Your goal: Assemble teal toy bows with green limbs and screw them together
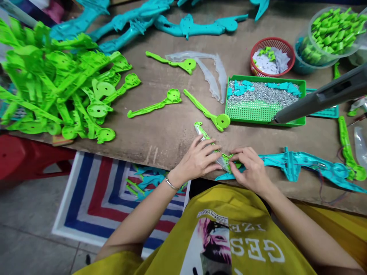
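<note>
Near the table's front edge lies a lime-green plastic arm-shaped part (pixel 204 132) with a clear plastic strip (pixel 223 163) along it. My left hand (pixel 199 156) rests over its middle, fingers bent across it and holding it down. At the part's near end, my right hand (pixel 250 168) has thumb and forefinger pinched together on it; anything small between those fingertips is hidden. Beneath and right of that hand lies a long turquoise plastic part (pixel 305 158). Just beyond my hands is another green arm-shaped part (pixel 208 112) with a round end.
A heap of green parts (pixel 57 80) fills the left. Turquoise parts (pixel 197 27) lie behind. A green tray (pixel 252 110) holds screws and turquoise bits. A red basket (pixel 254 68) and a tub of green pieces (pixel 335 32) stand back right. A dark power screwdriver (pixel 321 95) hangs over the tray.
</note>
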